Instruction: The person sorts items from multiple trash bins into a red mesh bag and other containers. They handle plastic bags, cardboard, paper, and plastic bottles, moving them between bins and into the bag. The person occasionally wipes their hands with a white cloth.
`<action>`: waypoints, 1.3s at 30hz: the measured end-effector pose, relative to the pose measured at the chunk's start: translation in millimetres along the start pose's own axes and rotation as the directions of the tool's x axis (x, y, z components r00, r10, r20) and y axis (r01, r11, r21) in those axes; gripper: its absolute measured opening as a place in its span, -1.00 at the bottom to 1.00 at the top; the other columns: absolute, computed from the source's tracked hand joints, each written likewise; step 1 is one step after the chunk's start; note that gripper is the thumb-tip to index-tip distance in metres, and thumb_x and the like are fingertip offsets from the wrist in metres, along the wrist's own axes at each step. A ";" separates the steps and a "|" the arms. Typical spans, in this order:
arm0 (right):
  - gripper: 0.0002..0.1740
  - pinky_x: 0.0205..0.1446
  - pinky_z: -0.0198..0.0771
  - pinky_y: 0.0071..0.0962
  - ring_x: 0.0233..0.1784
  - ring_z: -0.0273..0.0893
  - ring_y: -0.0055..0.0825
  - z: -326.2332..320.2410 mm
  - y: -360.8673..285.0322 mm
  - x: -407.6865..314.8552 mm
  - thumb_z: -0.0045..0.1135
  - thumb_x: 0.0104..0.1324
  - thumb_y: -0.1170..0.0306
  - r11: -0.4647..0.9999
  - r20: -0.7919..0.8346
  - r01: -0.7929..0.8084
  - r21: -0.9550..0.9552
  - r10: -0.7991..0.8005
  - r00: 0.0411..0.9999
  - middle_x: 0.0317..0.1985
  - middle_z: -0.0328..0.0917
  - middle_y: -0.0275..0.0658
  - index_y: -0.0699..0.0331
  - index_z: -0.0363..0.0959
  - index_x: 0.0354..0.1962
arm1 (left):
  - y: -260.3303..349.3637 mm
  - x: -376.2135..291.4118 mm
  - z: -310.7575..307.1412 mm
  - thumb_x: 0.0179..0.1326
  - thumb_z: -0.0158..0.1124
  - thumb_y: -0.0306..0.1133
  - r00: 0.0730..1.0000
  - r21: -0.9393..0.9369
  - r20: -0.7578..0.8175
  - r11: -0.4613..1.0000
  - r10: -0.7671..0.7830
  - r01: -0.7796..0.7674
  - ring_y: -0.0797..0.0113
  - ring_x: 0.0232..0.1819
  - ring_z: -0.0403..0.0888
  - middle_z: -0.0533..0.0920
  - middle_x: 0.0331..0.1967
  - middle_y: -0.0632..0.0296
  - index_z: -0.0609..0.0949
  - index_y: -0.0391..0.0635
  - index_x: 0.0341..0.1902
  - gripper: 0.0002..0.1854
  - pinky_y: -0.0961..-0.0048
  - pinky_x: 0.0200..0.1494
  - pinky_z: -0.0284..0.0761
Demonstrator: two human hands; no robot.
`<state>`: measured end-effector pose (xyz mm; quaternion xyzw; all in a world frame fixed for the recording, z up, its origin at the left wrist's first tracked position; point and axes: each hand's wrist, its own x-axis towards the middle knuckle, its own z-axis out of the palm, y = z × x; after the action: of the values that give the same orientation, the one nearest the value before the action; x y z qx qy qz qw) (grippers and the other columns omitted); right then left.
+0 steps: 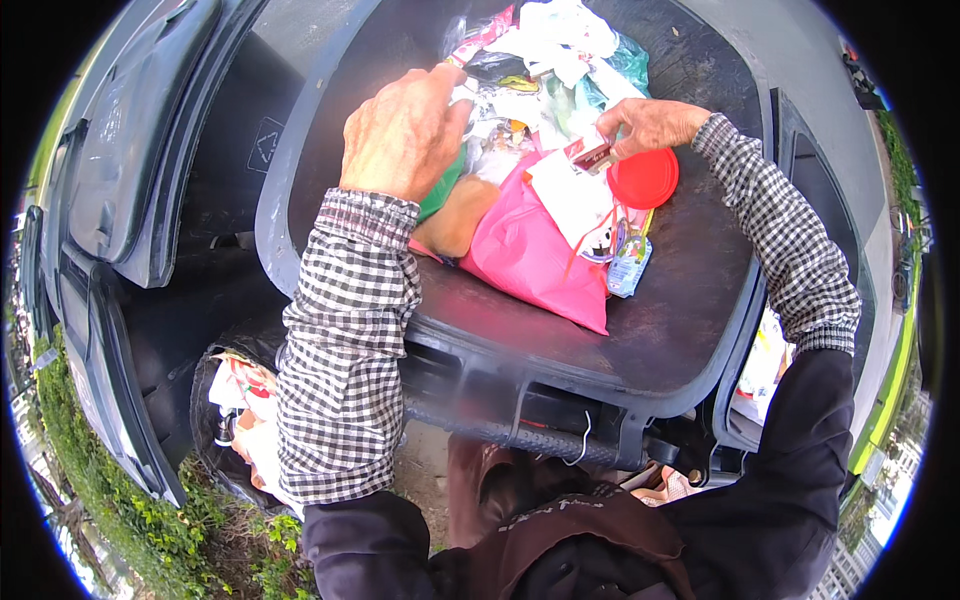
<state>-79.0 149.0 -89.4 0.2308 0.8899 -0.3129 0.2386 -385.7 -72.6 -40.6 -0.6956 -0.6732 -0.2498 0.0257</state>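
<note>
Above a heap of mixed rubbish in a black wheeled bin (300, 150), my left hand (405, 135) reaches in with its fingers bent. A pink-and-white wrapper (484, 37) lies by its fingertips; whether they grip anything is hidden. My right hand (649, 124) pinches a small dark-red box (590, 152) between thumb and fingers. Just below that hand is a round red lid (643, 178). A bright pink plastic bag (525, 255) slopes toward me, with a white sheet (574, 195) on it. Beside the left wrist are a green piece (444, 187) and a tan-brown item (457, 217).
More dark bins (142, 135) with lids stand at the left. A black bag (214, 442) of paper and packaging sits at the lower left, near a green hedge (90, 420). The bin's handle bar (540, 442) crosses before me, with a white hook (585, 439) on it.
</note>
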 end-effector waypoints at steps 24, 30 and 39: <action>-0.51 -0.23 0.64 -0.02 -0.21 0.82 -0.09 -38.1 27.5 254.5 0.41 0.18 0.22 0.851 -0.781 -0.300 -0.431 -0.185 0.597 -0.23 0.79 -0.13 0.13 0.61 0.07 | 7.0 20.8 -58.0 0.33 0.42 -0.59 0.953 -0.160 -0.296 0.987 -0.065 0.018 0.23 -0.43 0.67 0.69 -0.37 0.07 0.69 -0.29 0.10 -0.72 0.32 -0.31 0.59; -0.38 0.35 0.65 -0.13 0.23 0.75 -0.07 6.2 73.3 185.4 0.38 0.51 0.26 0.858 -0.700 -0.226 -0.461 -0.196 0.687 0.21 0.76 -0.09 0.04 0.45 0.47 | 0.7 14.8 -46.3 0.36 0.43 -0.42 0.944 -0.140 -0.321 0.990 -0.074 0.030 0.11 -0.34 0.71 0.74 -0.33 0.06 0.74 -0.24 0.04 -0.76 0.21 -0.21 0.62; -0.39 0.28 0.65 -0.05 0.23 0.72 -0.04 27.8 56.9 86.7 0.30 0.53 0.33 0.814 -0.503 -0.025 -0.580 -0.334 0.797 0.14 0.75 -0.04 0.10 0.44 0.49 | 2.6 6.8 -13.5 0.38 0.46 -0.29 0.982 -0.091 -0.177 0.995 -0.067 0.052 -0.12 -0.07 0.79 0.78 -0.10 0.05 0.74 -0.04 0.10 -0.73 0.00 -0.02 0.68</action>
<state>-107.0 192.8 -183.3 0.1580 0.9869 0.0284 -0.0170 -387.7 -71.6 -25.4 -0.6501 -0.6772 -0.3410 0.0491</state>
